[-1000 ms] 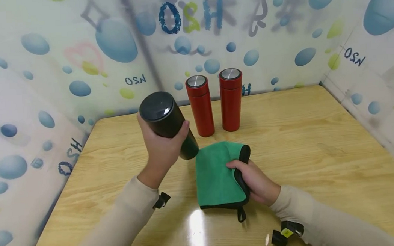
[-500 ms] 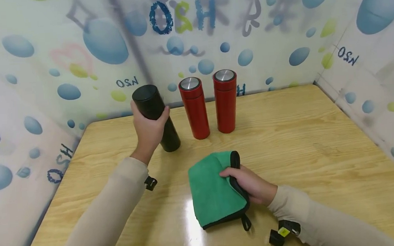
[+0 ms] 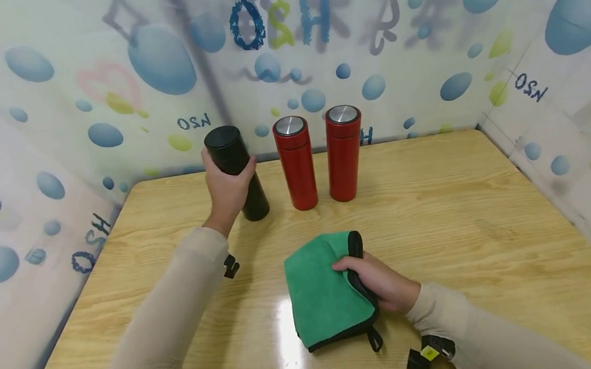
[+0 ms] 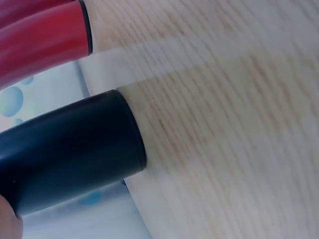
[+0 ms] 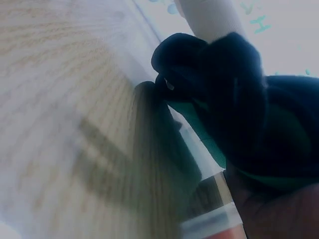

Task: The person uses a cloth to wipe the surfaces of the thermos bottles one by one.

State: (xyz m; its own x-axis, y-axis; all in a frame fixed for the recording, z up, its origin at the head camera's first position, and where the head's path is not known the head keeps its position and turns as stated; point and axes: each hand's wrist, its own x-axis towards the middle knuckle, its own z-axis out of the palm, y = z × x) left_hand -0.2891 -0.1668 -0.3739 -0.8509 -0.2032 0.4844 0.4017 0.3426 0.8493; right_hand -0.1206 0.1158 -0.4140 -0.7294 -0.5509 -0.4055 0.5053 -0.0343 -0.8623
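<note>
My left hand [image 3: 226, 190] grips a black thermos bottle [image 3: 230, 154] around its upper part, left of two red thermos bottles. In the left wrist view the base of the black thermos [image 4: 75, 149] is at the wooden tabletop. The nearer red thermos [image 3: 296, 167] and the other red thermos [image 3: 343, 159] stand upright with silver lids. My right hand [image 3: 382, 281] pinches a folded green cloth [image 3: 324, 290] with black edging and a small loop, thumb on top. In the right wrist view the dark underside of the cloth [image 5: 234, 99] hides most of the fingers.
The wooden table [image 3: 455, 214] runs back to a wall [image 3: 393, 43] printed with blue and green spots and letters. Each wrist bears a small black camera, as on the right sleeve [image 3: 476, 320].
The black thermos has moved left and back, from tilted above the cloth to the row of red bottles. The cloth has shifted slightly toward me, still in my right hand.
</note>
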